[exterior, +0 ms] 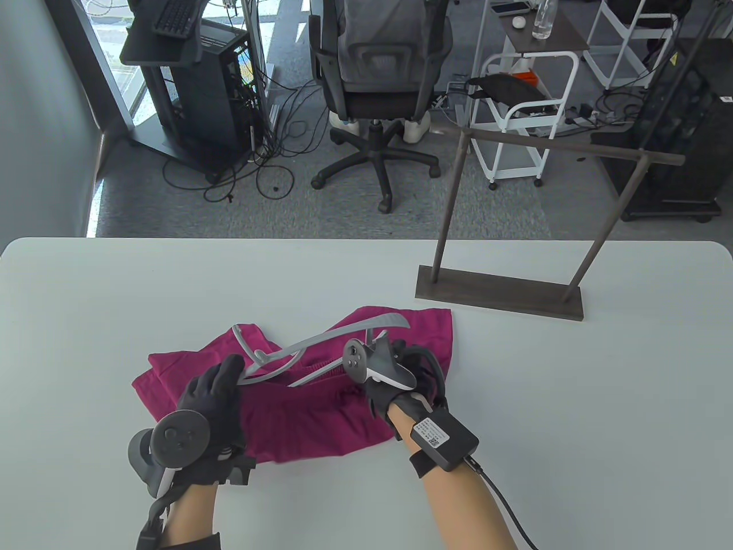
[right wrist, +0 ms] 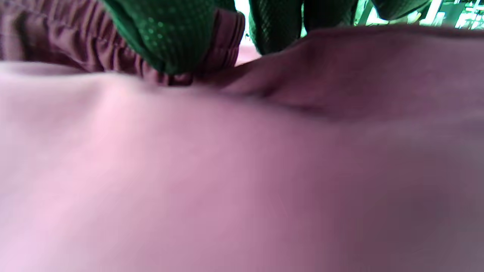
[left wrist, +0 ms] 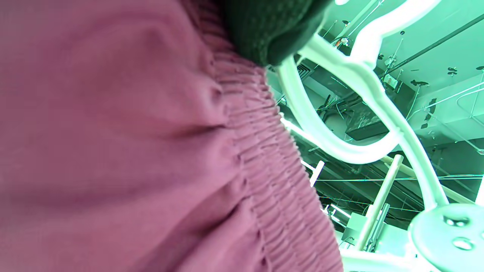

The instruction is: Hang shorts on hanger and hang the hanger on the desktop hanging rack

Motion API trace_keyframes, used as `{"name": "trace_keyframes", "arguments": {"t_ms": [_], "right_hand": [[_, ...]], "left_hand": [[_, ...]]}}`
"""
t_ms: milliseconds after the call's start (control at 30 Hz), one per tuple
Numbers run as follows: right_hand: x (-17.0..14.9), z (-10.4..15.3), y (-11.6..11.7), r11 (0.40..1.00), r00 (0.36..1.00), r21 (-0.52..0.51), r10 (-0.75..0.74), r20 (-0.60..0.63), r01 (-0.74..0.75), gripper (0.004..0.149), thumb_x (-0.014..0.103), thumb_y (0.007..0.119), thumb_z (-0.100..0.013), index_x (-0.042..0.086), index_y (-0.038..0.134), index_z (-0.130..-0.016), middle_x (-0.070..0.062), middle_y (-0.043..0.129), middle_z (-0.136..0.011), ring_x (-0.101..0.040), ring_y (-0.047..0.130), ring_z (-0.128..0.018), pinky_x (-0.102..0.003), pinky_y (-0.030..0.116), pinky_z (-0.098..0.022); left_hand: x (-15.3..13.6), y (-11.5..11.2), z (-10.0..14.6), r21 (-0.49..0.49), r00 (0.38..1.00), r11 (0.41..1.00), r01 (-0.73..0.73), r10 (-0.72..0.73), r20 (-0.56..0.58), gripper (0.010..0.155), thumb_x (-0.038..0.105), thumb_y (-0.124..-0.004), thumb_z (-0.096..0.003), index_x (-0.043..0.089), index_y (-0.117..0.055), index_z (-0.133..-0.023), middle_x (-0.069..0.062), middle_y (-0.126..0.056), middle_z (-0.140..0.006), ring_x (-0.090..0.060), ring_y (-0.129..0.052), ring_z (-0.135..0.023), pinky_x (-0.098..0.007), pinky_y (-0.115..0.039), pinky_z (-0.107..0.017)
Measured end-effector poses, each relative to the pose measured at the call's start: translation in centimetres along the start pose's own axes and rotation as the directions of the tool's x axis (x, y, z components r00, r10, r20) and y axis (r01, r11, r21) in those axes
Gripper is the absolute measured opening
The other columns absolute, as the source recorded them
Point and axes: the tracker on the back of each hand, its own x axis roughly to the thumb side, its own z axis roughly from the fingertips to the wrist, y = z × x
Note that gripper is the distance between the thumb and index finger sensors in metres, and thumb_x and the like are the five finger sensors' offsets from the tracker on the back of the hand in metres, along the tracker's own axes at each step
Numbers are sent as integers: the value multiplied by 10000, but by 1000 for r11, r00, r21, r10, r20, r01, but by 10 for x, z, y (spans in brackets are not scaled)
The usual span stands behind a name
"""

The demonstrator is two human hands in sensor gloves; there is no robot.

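Observation:
Magenta shorts (exterior: 320, 412) lie crumpled on the white table (exterior: 172, 286), near its front. A grey plastic hanger (exterior: 320, 339) lies tilted across them, its hook toward the left. My left hand (exterior: 220, 381) holds the hanger at its neck; in the left wrist view a fingertip (left wrist: 272, 34) sits against the pale hanger (left wrist: 363, 87) beside the elastic waistband (left wrist: 264, 124). My right hand (exterior: 401, 366) pinches the shorts' waistband (right wrist: 124, 64), with thumb and fingers (right wrist: 170, 41) curled over the fabric (right wrist: 242, 170). The dark wooden rack (exterior: 504, 286) stands at the table's far right.
Beyond the table's far edge stand an office chair (exterior: 378, 86), a computer tower (exterior: 200, 103) on a stand with loose cables, and white carts (exterior: 527, 114). A cable (exterior: 504, 510) runs from my right wrist toward the table's front edge.

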Motion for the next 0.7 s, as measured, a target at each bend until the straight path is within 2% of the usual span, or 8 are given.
{"name": "trace_keyframes", "arguments": {"t_ms": [167, 333, 600, 700], "right_hand": [[-31, 23, -13, 997, 999, -76, -36, -25, 34, 464, 391, 812, -429, 298, 762, -881, -134, 652, -1064, -474, 613, -948, -702, 548, -668], [-71, 57, -22, 987, 996, -152, -61, -68, 50, 426, 376, 797, -426, 383, 754, -850, -115, 654, -1070, -464, 600, -961, -702, 535, -680], [-148, 112, -11, 964, 974, -267, -70, -218, 10, 361, 362, 796, -414, 466, 770, -760, -99, 675, -1067, -456, 581, -976, -708, 515, -692], [-172, 123, -9, 964, 957, -261, -116, -267, 45, 354, 363, 797, -411, 474, 771, -746, -100, 674, -1066, -456, 567, -981, -711, 502, -694]], "left_hand": [[0, 0, 0, -6, 1000, 1000, -17, 17, 12, 566, 246, -818, -409, 336, -734, -962, -31, -830, -927, -290, -941, -748, -564, -657, -681], [1, -1, 0, -39, 999, 999, -31, 33, 33, 563, 251, -814, -405, 349, -743, -955, -28, -830, -921, -282, -951, -727, -558, -666, -678], [9, -11, 0, -116, 993, 993, 28, -15, 114, 570, 259, -814, -397, 379, -765, -952, -15, -845, -904, -267, -971, -684, -540, -687, -669], [13, -14, 0, -131, 990, 989, 63, -45, 137, 570, 264, -813, -395, 380, -769, -951, -11, -849, -898, -264, -975, -671, -536, -692, -666]]}}
